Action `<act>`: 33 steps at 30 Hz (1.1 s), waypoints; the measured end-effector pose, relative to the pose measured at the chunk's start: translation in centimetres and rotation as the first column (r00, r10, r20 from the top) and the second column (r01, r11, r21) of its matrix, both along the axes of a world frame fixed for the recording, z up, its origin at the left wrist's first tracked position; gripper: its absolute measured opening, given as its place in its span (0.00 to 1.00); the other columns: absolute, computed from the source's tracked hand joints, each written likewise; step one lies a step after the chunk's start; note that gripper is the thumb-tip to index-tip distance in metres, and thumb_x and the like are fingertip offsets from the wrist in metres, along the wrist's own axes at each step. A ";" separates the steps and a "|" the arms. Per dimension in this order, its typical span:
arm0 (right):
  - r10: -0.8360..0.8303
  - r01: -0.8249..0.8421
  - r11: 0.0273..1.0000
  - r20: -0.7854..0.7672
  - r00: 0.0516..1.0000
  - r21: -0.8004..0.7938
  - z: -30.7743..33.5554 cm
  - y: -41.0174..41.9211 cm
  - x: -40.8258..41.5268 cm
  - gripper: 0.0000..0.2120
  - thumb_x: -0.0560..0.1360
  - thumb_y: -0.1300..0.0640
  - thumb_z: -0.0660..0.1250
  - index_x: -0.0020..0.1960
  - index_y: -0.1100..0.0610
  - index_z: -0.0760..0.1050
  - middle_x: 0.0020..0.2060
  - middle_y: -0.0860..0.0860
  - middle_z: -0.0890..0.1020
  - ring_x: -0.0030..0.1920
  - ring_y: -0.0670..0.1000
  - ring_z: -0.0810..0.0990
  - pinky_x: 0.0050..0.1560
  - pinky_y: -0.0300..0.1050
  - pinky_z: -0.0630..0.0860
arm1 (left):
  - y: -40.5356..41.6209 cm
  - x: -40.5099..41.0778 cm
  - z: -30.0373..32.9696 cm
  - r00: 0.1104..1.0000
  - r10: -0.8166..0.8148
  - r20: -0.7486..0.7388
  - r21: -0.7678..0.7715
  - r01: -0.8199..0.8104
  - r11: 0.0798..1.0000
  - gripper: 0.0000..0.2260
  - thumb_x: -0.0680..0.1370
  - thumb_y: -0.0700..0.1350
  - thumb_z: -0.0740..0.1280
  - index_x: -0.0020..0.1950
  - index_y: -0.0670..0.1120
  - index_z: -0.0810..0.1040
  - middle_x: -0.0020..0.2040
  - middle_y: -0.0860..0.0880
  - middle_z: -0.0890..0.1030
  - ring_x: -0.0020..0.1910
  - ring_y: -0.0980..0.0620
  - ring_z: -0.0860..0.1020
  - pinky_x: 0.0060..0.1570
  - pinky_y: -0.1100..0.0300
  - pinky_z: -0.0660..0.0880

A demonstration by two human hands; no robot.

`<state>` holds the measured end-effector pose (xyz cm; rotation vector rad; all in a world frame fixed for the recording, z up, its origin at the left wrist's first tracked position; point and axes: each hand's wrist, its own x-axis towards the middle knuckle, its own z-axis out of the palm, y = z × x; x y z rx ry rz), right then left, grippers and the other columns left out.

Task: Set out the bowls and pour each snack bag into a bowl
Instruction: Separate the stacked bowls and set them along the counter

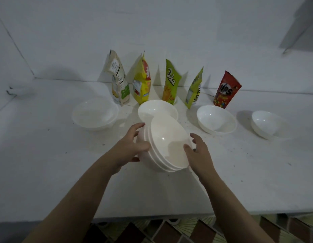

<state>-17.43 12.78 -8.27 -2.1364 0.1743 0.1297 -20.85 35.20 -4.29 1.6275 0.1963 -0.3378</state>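
Observation:
A tilted stack of white bowls [167, 148] sits low over the middle of the white counter [64, 172]. My left hand [132, 149] grips the stack's left side from underneath. My right hand [198, 155] holds the right rim, thumb over the edge. Several single white bowls stand in a row behind: one at the left [95, 117], one just behind the stack [157, 108], one to the right [216, 121], one at the far right [268, 125]. Several snack bags stand against the wall: white [119, 81], yellow [142, 83], green Deka [170, 83], green-yellow [194, 90], red [226, 91].
The counter's front edge [152, 215] runs below my forearms, with patterned floor tiles [187, 230] beneath it. A white wall [152, 32] backs the bags, and a side wall closes the left corner.

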 end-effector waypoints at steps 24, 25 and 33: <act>0.412 -0.360 0.854 -0.065 0.909 0.377 8.0 -4.6 1.0 0.13 0.82 0.49 0.57 0.45 0.50 0.77 0.36 0.51 0.85 0.35 0.48 0.84 0.38 0.42 0.82 | -12.0 1.6 2.4 0.925 -0.118 0.361 0.621 -0.144 0.770 0.27 0.70 0.51 0.70 0.68 0.58 0.69 0.59 0.52 0.72 0.56 0.51 0.72 0.52 0.59 0.70; 0.412 -0.359 0.849 -0.060 0.909 0.388 7.9 -4.7 1.0 0.12 0.82 0.49 0.57 0.45 0.49 0.77 0.33 0.47 0.84 0.34 0.47 0.84 0.37 0.41 0.81 | -12.0 1.7 2.6 0.925 -0.128 0.357 0.626 -0.135 0.768 0.27 0.69 0.51 0.70 0.68 0.58 0.69 0.58 0.52 0.73 0.55 0.51 0.72 0.52 0.60 0.69; 0.405 -0.373 0.853 -0.013 0.914 0.364 7.9 -4.3 0.8 0.15 0.83 0.54 0.57 0.38 0.47 0.73 0.27 0.43 0.78 0.26 0.40 0.80 0.28 0.31 0.75 | -11.4 2.7 3.5 0.940 -0.207 0.270 0.648 -0.019 0.761 0.26 0.70 0.50 0.70 0.66 0.55 0.67 0.58 0.50 0.72 0.54 0.49 0.73 0.50 0.59 0.70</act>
